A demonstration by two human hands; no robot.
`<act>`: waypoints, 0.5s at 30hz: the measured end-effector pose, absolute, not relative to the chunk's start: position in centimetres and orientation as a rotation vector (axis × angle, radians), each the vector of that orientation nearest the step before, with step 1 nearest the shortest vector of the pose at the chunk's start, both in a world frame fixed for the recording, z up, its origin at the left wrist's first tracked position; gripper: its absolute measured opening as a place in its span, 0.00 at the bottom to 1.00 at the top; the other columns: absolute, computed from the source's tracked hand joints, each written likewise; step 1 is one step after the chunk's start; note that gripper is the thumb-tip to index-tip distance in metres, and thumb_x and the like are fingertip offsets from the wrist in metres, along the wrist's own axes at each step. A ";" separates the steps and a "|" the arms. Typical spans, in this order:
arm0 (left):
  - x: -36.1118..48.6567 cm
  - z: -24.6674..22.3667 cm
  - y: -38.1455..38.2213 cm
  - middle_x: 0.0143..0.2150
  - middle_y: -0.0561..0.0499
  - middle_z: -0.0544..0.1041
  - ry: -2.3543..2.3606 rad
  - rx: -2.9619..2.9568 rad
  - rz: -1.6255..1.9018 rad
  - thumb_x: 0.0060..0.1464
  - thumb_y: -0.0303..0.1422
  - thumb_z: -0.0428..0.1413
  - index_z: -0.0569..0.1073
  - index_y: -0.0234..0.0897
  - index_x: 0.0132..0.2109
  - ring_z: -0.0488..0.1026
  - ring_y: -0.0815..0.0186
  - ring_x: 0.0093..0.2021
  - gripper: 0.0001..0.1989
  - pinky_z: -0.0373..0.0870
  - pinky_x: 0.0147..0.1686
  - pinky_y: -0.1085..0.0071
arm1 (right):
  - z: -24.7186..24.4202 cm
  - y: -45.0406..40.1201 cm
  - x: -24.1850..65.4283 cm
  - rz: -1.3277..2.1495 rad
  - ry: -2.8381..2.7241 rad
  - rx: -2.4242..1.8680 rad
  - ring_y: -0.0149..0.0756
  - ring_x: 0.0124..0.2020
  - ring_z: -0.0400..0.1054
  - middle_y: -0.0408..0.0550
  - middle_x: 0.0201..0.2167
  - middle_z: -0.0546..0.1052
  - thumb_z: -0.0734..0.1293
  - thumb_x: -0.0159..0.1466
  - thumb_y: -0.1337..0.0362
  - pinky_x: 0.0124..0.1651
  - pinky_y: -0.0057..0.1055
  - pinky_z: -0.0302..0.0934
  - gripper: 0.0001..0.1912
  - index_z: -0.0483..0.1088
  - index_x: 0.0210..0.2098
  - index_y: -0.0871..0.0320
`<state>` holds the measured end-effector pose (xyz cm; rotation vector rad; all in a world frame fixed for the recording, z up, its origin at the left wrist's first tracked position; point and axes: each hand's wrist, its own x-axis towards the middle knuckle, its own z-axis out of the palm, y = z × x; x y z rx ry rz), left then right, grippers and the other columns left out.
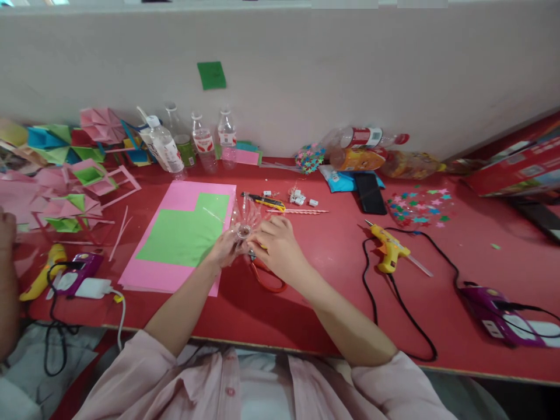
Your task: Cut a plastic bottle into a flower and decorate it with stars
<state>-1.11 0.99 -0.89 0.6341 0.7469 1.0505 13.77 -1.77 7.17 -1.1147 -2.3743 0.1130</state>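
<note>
Even indoor light, 1 small tabletop glare, soft shadows, blurred hands [251, 242]

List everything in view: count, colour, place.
Table: one, red, below
Papers: several, pink and green, left-centre
Clear plastic piece: one, between hands
Scissors: one, red-orange handles, under hands
Cutter: one, yellow-black, centre
White bits: several, centre
Glue guns: two, yellow, left and right
Purple units: two, cabled, beside glue guns
Standing bottles: four, clear, back left
Lying bottles: several, clear/orange, back right
Phone: one, black, right-centre
Packet: one, blue, beside phone
Stars: many, multicolour, right
Paper crafts: several, multicolour, left
Wall square: one, green
Box: one, red, far right
Other person's hand: one, left edge
Left hand, right hand: on plastic piece
</note>
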 end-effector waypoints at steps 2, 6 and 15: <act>-1.2 -1.1 1.1 0.17 0.59 0.63 0.723 0.669 1.029 0.47 0.36 0.59 0.66 0.34 0.27 0.57 0.78 0.15 0.12 0.53 0.16 0.81 | 7.3 -1.8 13.9 0.128 -2.305 -1.116 0.37 0.35 0.59 0.45 0.27 0.72 0.61 0.65 0.65 0.46 0.36 0.50 0.11 0.74 0.29 0.56; -1.2 -1.3 1.2 0.17 0.59 0.62 0.743 0.677 1.022 0.46 0.35 0.59 0.67 0.34 0.27 0.57 0.78 0.15 0.10 0.53 0.15 0.81 | 7.7 -2.1 13.9 0.119 -2.270 -1.097 0.38 0.35 0.60 0.46 0.28 0.73 0.63 0.63 0.65 0.47 0.37 0.51 0.09 0.74 0.29 0.56; -1.2 -0.5 1.3 0.17 0.58 0.62 0.777 0.609 1.055 0.49 0.33 0.55 0.65 0.35 0.27 0.57 0.76 0.15 0.08 0.53 0.15 0.80 | 9.6 -3.2 14.3 0.261 -2.284 -1.057 0.38 0.37 0.61 0.46 0.32 0.74 0.62 0.63 0.68 0.46 0.38 0.52 0.08 0.74 0.34 0.54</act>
